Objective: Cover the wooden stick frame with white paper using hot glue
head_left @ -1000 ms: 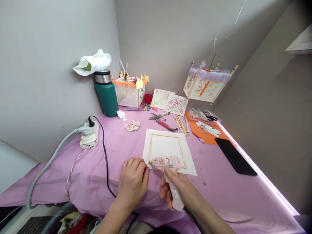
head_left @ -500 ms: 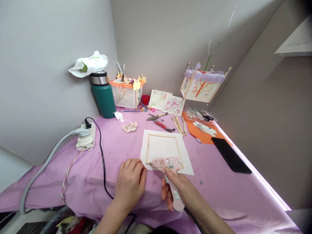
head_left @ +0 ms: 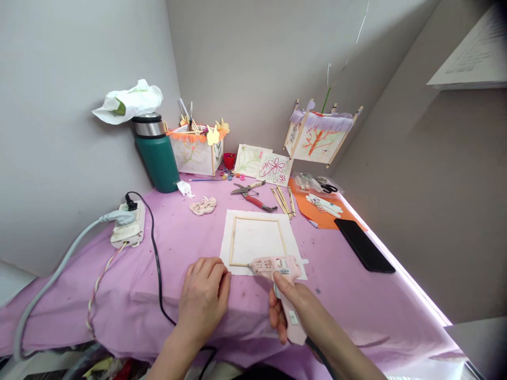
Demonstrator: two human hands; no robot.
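My right hand (head_left: 295,309) is wrapped round the handle of a pink glue gun (head_left: 277,266), whose nozzle points left at the near edge of a square frame of wooden sticks (head_left: 257,217). The frame lies on a white paper sheet (head_left: 295,245) on the purple tablecloth (head_left: 190,232). My left hand (head_left: 204,295) rests on the cloth just left of the sheet's near corner, fingers curled loosely down, holding nothing.
A black cord (head_left: 156,264) runs from a power strip (head_left: 127,227) at the left. Behind the sheet lie red-handled cutters (head_left: 253,198), loose sticks (head_left: 282,199), an orange sheet (head_left: 320,214), a black phone (head_left: 363,245), a green flask (head_left: 156,153) and paper lanterns (head_left: 319,134).
The view has swung, so everything sits further left in frame. The glue gun's nozzle has moved right along the frame's near stick; my left hand stays beside the sheet.
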